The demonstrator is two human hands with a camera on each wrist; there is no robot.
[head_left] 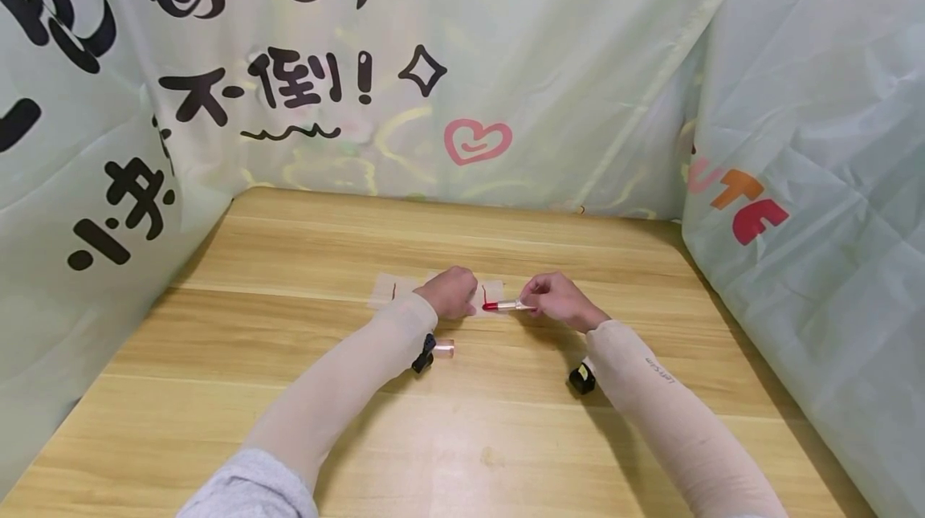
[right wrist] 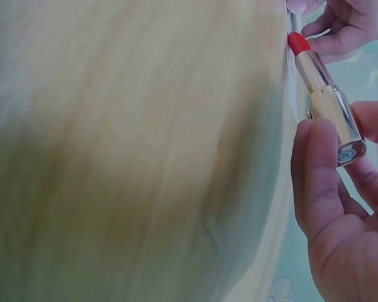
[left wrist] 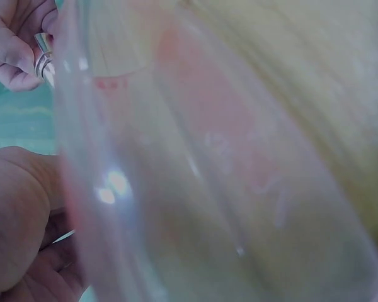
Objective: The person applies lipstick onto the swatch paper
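A lipstick (head_left: 506, 305) with an extended red tip is pinched by its gold tube between the thumb and fingers of my right hand (head_left: 560, 299). Its tip meets the lower end of a thin red line on a pale, see-through paper strip (head_left: 494, 288). My left hand (head_left: 451, 291) rests on the middle of that strip, fingers bent, covering part of it; whether it pinches the strip I cannot tell. Another red line shows left of that hand. Beside my left wrist lies a pink translucent cap (head_left: 446, 348), which looms large in the left wrist view.
The strip lies on a wood-grain table (head_left: 462, 438). A printed cloth (head_left: 578, 60) stands around the back and both sides. A black wrist camera (head_left: 425, 353) sits by the left wrist, and another black camera (head_left: 581, 378) by the right.
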